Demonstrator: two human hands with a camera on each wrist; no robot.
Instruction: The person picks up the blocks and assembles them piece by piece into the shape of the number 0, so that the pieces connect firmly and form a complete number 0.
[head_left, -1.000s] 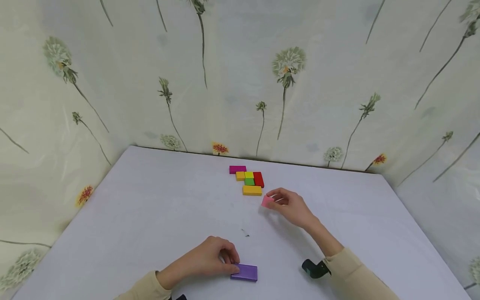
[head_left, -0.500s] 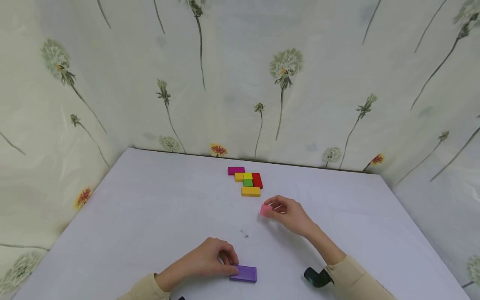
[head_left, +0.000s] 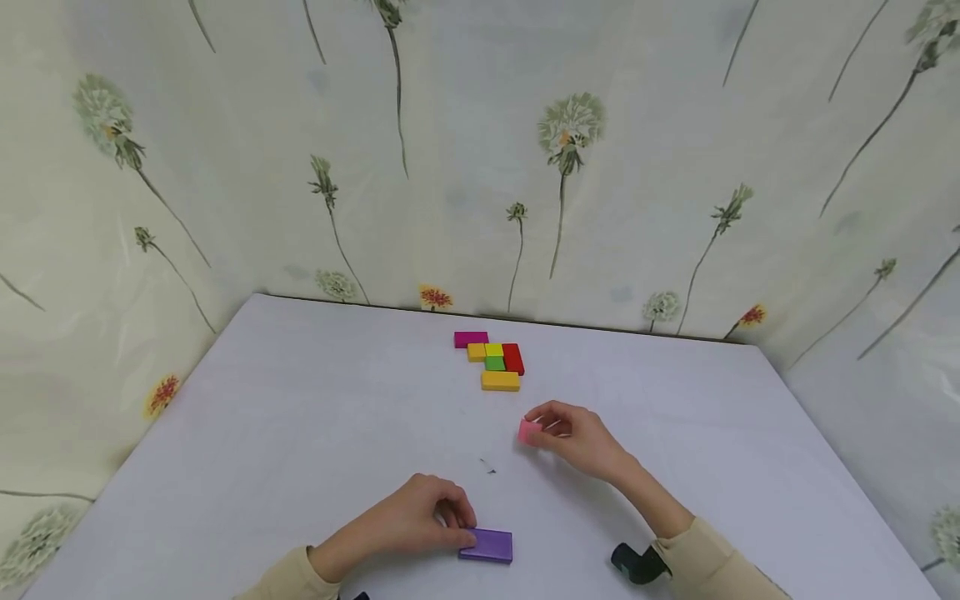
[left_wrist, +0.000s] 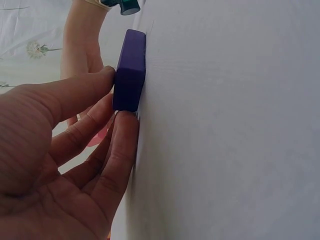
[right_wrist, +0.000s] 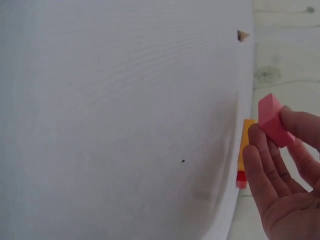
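Note:
A flat purple block (head_left: 486,546) lies at the near middle of the table. My left hand (head_left: 412,517) holds it by its left end; in the left wrist view the thumb touches one face of the purple block (left_wrist: 131,70) and fingertips meet its end. Farther forward and to the right, my right hand (head_left: 581,437) pinches a small pink block (head_left: 528,431) between thumb and fingers. The right wrist view shows the pink block (right_wrist: 272,120) raised off the white surface, its far side covered by fingers.
Toward the back of the white table (head_left: 337,400) sits a cluster: a magenta block (head_left: 471,339), an orange block (head_left: 476,352), a yellow block (head_left: 493,350), a green block (head_left: 494,363) and a red block (head_left: 513,358). A longer amber block (head_left: 500,381) lies just in front. Flowered cloth (head_left: 450,167) stands behind.
My right hand has drawn the pink block back toward me, away from the amber block. The left hand and the purple block have stayed in place.

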